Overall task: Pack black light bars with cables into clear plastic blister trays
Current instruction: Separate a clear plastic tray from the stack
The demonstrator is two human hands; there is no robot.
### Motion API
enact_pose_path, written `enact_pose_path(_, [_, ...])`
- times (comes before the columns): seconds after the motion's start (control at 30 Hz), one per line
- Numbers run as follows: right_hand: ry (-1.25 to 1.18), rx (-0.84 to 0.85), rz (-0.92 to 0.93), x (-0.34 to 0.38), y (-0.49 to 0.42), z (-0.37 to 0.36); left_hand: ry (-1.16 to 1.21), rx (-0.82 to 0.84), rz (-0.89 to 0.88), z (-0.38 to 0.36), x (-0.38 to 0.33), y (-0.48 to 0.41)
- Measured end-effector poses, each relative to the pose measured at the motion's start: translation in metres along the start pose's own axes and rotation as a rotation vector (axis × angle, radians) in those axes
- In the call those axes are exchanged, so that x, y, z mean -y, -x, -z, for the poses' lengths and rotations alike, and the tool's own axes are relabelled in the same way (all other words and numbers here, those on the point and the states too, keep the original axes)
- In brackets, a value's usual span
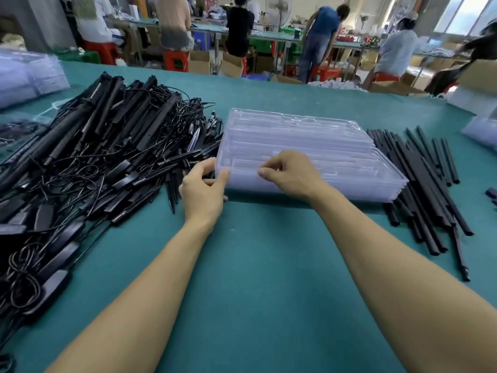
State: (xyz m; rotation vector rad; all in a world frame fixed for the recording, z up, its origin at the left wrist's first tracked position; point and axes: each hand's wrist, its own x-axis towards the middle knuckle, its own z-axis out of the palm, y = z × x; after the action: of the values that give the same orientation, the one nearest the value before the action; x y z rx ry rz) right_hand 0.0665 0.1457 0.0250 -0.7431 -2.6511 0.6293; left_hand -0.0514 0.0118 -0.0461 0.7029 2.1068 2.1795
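A stack of clear plastic blister trays [309, 146] lies on the green table in front of me. My left hand [204, 189] pinches the stack's near left corner between thumb and fingers. My right hand [290, 173] curls over the near edge, its fingertips on the top tray's rim. A big tangled heap of black light bars with cables [94, 157] fills the table to the left of the trays. A row of plain black bars [422, 184] lies to the right, partly under the stack.
The green table [255, 265] stretches towards me. Stacks of clear trays stand at the far left [29, 76] and far right [481, 130]. Behind the table, several people work at benches among red stools and cardboard boxes.
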Motion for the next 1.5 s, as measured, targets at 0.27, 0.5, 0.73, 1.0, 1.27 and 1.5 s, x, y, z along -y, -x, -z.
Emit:
enact_pose_path(0.27, [-0.131, 0.095, -0.034, 0.0, -0.011, 0.012, 0.038, -0.012, 0.011, 0.0, -0.003, -0.003])
enact_pose_path(0.5, [-0.141, 0.119, 0.003, -0.006, -0.016, 0.017, 0.042, -0.014, 0.041, -0.001, -0.001, -0.005])
enact_pose_path(0.73, [-0.091, 0.233, 0.02, -0.007, -0.028, 0.026, 0.019, -0.01, 0.04, -0.002, -0.001, -0.004])
enact_pose_path(1.0, [-0.084, 0.232, 0.081, -0.01, -0.029, 0.029, -0.006, -0.015, 0.05, 0.0, -0.004, -0.004])
enact_pose_path(1.27, [0.037, 0.154, 0.153, -0.005, -0.025, 0.024, -0.067, -0.031, 0.052, -0.003, -0.003, -0.003])
enact_pose_path(1.5, [0.285, 0.13, 0.251, 0.004, -0.025, 0.023, -0.162, -0.052, 0.039, -0.007, -0.007, -0.003])
